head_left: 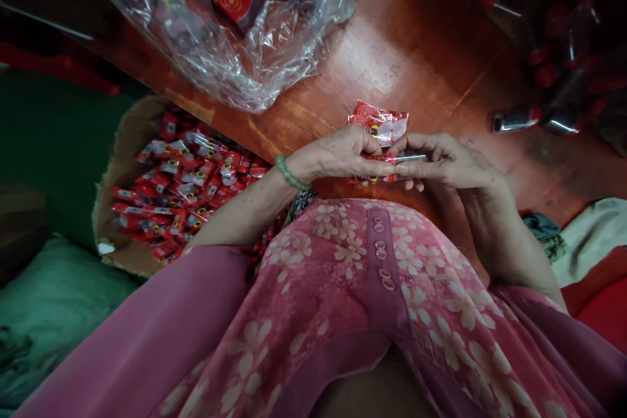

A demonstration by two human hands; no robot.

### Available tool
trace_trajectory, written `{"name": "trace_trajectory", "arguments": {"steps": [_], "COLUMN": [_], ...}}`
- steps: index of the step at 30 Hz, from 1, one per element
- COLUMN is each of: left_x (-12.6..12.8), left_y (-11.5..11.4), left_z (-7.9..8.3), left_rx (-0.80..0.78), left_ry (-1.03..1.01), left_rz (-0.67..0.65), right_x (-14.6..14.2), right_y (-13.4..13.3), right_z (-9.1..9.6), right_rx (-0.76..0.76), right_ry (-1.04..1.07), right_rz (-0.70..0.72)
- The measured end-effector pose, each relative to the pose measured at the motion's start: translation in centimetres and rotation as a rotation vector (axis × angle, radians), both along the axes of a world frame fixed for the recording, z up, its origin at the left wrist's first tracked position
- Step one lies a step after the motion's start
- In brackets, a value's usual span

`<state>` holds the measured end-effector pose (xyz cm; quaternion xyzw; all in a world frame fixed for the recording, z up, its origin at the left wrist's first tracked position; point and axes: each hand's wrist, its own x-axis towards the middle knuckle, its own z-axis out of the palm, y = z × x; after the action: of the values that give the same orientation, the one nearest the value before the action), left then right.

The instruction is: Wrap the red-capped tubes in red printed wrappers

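Observation:
My left hand (340, 153), with a green bead bracelet (291, 173) at the wrist, is closed on the red end of a small clear tube (412, 158). My right hand (450, 160) pinches the clear end of the same tube between thumb and fingers. The two thumbs nearly meet along it, and the fingers hide part of it. Just beyond my fingertips is a glossy red printed packet (375, 119) with a pale picture on it; I cannot tell whether it touches my left hand.
A clear plastic bag (255, 72) holding bundles of red printed packets lies on the red-brown table (416, 65). A cardboard box (110, 209) at left is full of red-wrapped pieces. Several clear tubes with red ends (516, 120) lie at right. Cloths (595, 238) are at far right.

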<state>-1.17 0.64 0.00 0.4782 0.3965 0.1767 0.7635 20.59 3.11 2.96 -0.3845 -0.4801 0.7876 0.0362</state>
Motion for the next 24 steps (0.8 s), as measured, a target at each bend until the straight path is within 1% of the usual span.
{"name": "trace_trajectory", "arguments": {"steps": [2,4,6,9,11,13,15,18,20,24], "left_x": [-0.2,-0.7,-1.2,-1.5,-0.9,0.1,1.3,2.5,2.8,2.8], "left_y": [0.1,-0.1,-0.5,-1.5,-2.4,-3.1,-3.5,-3.3,-3.0,-2.5], "left_z": [-0.2,-0.3,-0.3,0.0,0.2,0.2,0.0,-0.2,-0.1,0.2], "left_rx": [-0.041,-0.093,-0.139,-0.210,-0.249,-0.280,-0.307,-0.312,-0.312,-0.337], "left_ry": [-0.033,-0.088,-0.168,-0.331,-0.434,-0.502,-0.532,-0.543,-0.529,-0.480], "left_rz": [0.009,0.068,0.184,0.401,0.510,0.578,0.651,0.793,0.849,0.909], "right_x": [0.0,0.0,-0.1,-0.7,-1.3,-2.0,-2.6,-3.5,-4.2,-5.3], "right_y": [-0.2,-0.4,-0.6,-1.0,-1.3,-1.7,-2.0,-2.4,-2.7,-3.3], "right_z": [-0.1,-0.1,0.0,0.1,0.1,0.0,-0.3,-0.8,-1.1,-1.7], "right_rx": [-0.009,-0.023,-0.040,-0.044,-0.030,-0.004,0.032,0.091,0.160,0.298], "right_ry": [0.006,0.018,0.023,0.031,0.061,0.092,0.098,0.082,0.066,-0.008], "right_rz": [-0.058,-0.159,-0.255,-0.370,-0.443,-0.520,-0.602,-0.694,-0.714,-0.746]}}
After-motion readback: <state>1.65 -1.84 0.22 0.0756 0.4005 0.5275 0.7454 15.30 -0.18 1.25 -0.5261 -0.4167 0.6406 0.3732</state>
